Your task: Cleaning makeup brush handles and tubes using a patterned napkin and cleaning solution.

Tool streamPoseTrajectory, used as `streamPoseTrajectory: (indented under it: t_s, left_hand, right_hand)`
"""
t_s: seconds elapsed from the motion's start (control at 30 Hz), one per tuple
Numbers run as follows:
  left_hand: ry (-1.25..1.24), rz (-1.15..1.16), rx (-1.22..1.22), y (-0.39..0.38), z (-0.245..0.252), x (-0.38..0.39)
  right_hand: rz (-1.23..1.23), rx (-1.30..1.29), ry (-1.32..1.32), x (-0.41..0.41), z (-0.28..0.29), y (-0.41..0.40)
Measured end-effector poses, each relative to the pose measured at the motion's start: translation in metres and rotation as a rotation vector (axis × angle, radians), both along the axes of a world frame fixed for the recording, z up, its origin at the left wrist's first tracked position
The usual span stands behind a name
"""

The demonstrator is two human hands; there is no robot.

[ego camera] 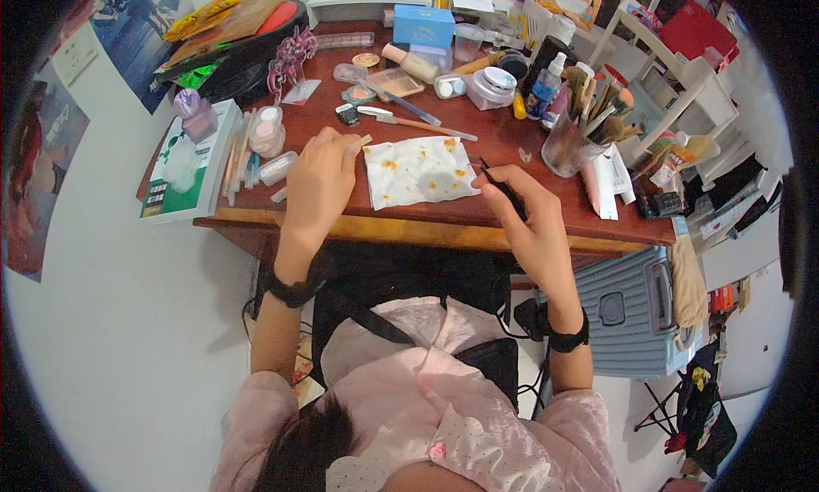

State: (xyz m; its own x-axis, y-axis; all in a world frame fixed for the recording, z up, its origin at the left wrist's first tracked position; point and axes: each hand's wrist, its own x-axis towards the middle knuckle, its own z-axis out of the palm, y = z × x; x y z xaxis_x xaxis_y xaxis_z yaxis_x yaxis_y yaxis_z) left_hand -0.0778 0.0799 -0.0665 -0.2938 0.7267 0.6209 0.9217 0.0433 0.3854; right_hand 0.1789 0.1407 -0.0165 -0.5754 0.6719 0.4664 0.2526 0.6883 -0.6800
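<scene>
Between my two hands a white paper tissue [419, 172] with several orange-brown spots lies on the dark red wooden table [326, 76]. My left hand [323, 172] is at its left side, with a small pale flat strip [359, 144] between thumb and fingers. At the tissue's right edge, my right hand [528, 204] holds black tweezers [502, 188], tips pointing up and left. Whether the tips grip anything is too small to tell. Beyond the tissue lie a pencil-like brown stick [425, 126] and a clear-capped thin pen or brush [409, 105].
Makeup brushes stand in a glass [566, 149] at the right, near a blue spray bottle [546, 85] and white-lidded jar [492, 85]. A blue box [423, 26] is at the back. At the left are a green and white box [221, 165] and round containers [267, 130].
</scene>
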Motion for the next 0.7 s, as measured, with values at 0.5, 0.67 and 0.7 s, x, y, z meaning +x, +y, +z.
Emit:
streamPoseTrajectory:
  t_s: [0.5, 0.67, 0.7]
  left_hand:
    - [-0.070, -0.082, -0.218, 0.018, 0.004, -0.003]
    - [-0.240, -0.138, -0.266, 0.016, 0.014, -0.003]
    - [-0.383, -0.275, -0.243, 0.017, 0.013, -0.007]
  right_hand:
    - [0.080, -0.033, 0.030, -0.002, -0.003, 0.002]
    - [0.091, 0.031, 0.011, -0.009, -0.007, 0.001]
    - [0.100, 0.047, 0.015, -0.011, -0.008, 0.000]
